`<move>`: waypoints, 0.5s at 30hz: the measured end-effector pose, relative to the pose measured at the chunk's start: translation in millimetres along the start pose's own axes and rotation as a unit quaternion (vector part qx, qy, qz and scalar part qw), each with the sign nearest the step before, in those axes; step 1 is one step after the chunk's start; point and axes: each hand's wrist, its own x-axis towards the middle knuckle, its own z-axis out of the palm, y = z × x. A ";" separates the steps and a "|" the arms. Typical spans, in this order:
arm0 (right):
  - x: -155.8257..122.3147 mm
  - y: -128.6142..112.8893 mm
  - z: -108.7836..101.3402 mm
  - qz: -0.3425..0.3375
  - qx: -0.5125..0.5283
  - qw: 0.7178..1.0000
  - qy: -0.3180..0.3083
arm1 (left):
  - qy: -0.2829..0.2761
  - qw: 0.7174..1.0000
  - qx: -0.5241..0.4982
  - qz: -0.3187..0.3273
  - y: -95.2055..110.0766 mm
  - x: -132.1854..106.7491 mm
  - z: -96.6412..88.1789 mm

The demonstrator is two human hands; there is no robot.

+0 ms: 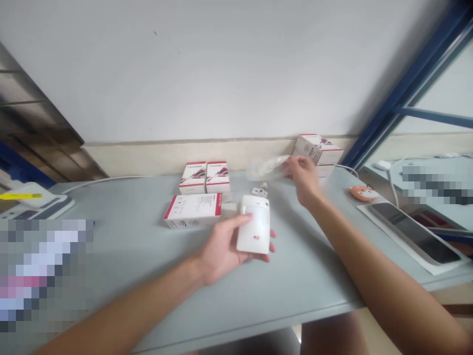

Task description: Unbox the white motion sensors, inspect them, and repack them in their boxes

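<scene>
My left hand (221, 249) is closed around a white plastic device (253, 225), a rounded sensor-like unit, held just above the grey table (148, 276) near its middle. My right hand (303, 178) reaches toward the back of the table and pinches a crumpled clear plastic bag (266, 166), lifted beside a stack of white and red boxes (318, 150). A small white bracket part (259, 191) lies on the table between the two hands.
Three white and red boxes (204, 176) lie left of the device, one flat in front (193, 210). A tablet on a white sheet (414, 231), an orange toy (364, 193) and a white cable sit at the right. A scale-like device (33, 202) stands far left.
</scene>
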 end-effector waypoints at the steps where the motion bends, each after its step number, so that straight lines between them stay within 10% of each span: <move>1: -1.3 6.8 2.2 0.011 -0.023 0.999 -0.037 | -0.006 1.000 -0.011 -0.004 0.2 0.0 -0.2; 11: -12.2 4.9 0.3 -0.192 -0.227 0.946 -0.132 | -0.042 0.999 -0.019 0.006 0.8 0.0 -1.0; 15: -34.9 -26.6 3.0 -0.074 -0.142 0.931 -0.329 | -0.022 0.999 -0.009 0.034 1.8 -0.9 -1.5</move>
